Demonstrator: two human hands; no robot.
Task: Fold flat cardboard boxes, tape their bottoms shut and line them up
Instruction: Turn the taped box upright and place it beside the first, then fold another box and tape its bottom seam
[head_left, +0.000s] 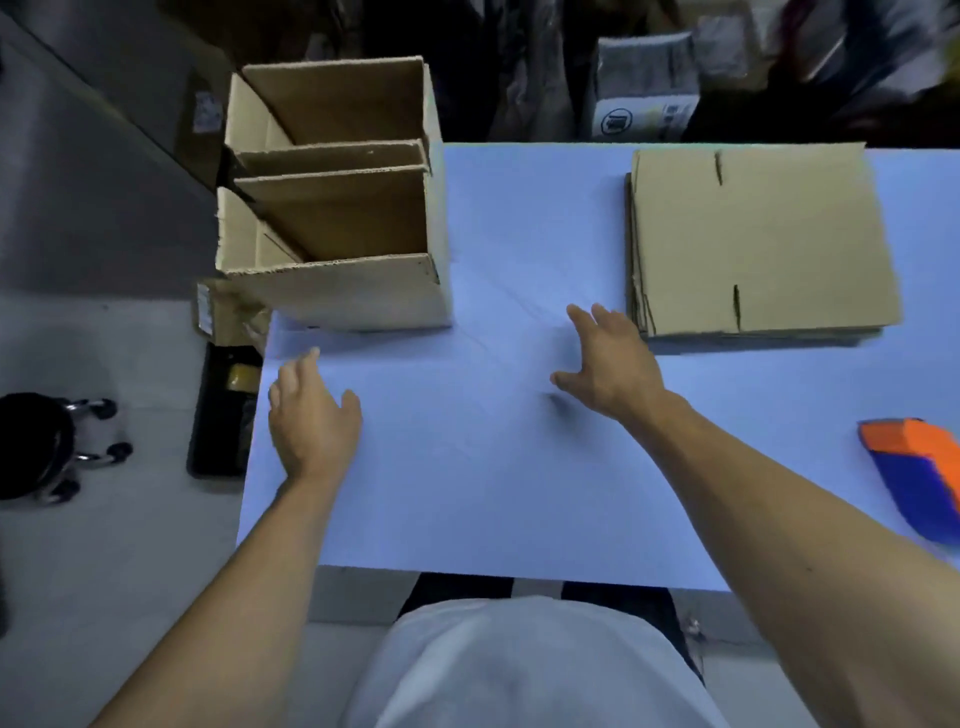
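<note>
Two folded cardboard boxes stand open-topped at the table's far left, the nearer box (343, 291) against the farther box (337, 109). A stack of flat cardboard boxes (758, 239) lies at the far right of the blue table (493, 467). An orange and blue tape dispenser (914, 473) lies at the right edge. My left hand (311, 415) hovers with relaxed fingers just in front of the nearer box, holding nothing. My right hand (608, 358) is spread flat over the table, its fingertips close to the near left corner of the flat stack.
A black stool on castors (47, 447) stands on the floor at the left. A dark tray with a roll of tape (223, 410) sits beside the table's left edge. Wrapped parcels (644, 88) and dark clutter fill the space beyond the table.
</note>
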